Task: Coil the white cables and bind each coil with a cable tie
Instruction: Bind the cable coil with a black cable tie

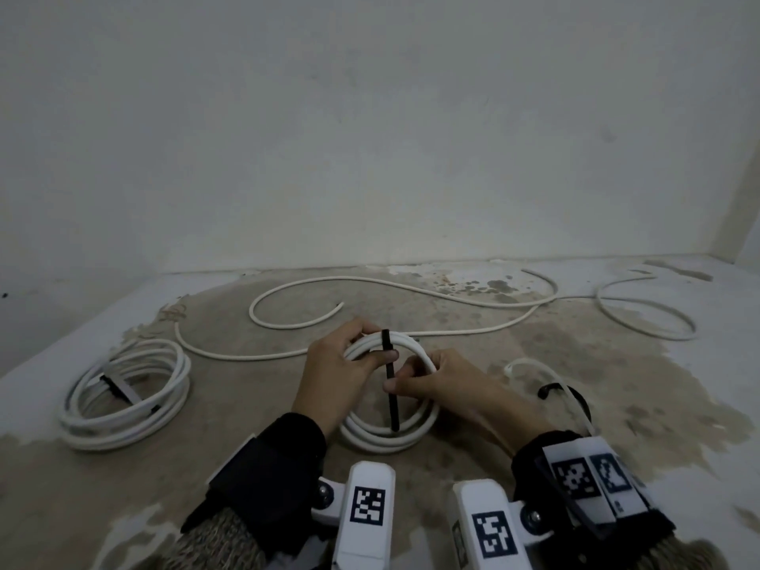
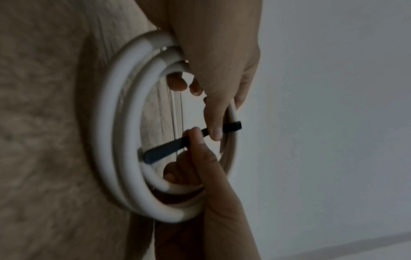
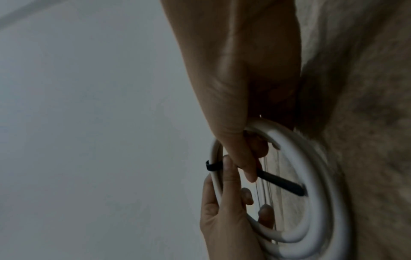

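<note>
A small white cable coil (image 1: 386, 436) stands tilted up off the floor in front of me. My left hand (image 1: 370, 349) grips its upper left arc, thumb pressing the strands (image 2: 232, 112). A black cable tie (image 1: 390, 388) is looped over the top of the coil, and its long tail hangs across the opening. My right hand (image 1: 397, 382) pinches that tail between thumb and forefinger. In the left wrist view the tie (image 2: 166, 151) slants down to the coil's (image 2: 115, 133) inner edge. The right wrist view shows the tie (image 3: 282, 183) and coil (image 3: 322, 193) likewise.
A larger white coil (image 1: 123, 399) bound with black ties lies on the floor at left. A long loose white cable (image 1: 370, 288) snakes along the wall behind. At right lie a short white cable piece (image 1: 530, 364) and a black tie (image 1: 549, 389).
</note>
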